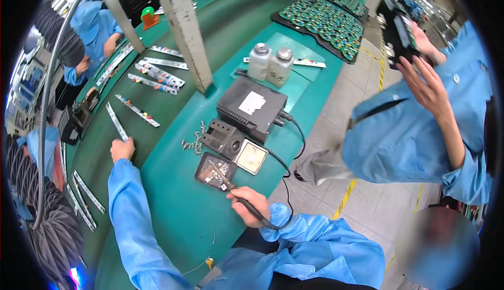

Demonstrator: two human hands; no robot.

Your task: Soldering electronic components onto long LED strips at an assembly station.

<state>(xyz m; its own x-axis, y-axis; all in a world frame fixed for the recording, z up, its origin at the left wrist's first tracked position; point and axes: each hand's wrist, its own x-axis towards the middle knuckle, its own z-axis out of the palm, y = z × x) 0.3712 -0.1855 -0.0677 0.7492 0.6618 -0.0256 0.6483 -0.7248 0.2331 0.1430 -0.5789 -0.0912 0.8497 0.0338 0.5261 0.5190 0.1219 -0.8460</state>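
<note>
- Fingers (115, 144) of the left hand (123, 151), head view: clamped on the near end of a white strip (116, 120).
- White strip, narrow: well to the left of the black box (244, 109); long axis runs outward from the fingers, away and slightly leftward. Raised or resting: cannot tell.
- Right hand (249, 201): on the near side of the black box; fingers wrapped round the handle of a soldering iron (256, 215).
- Soldering iron: slants away and leftward, metal end over a dark tray (201, 165) to the near left of the black box; contact unclear.
- Nearness: left hand on the white strip; right hand well apart from it, closer to the black box.
- Strip with coloured parts (137, 110), single: between white strip and black box, touching neither.
- Green surface (176, 206): beneath the black box.
</note>
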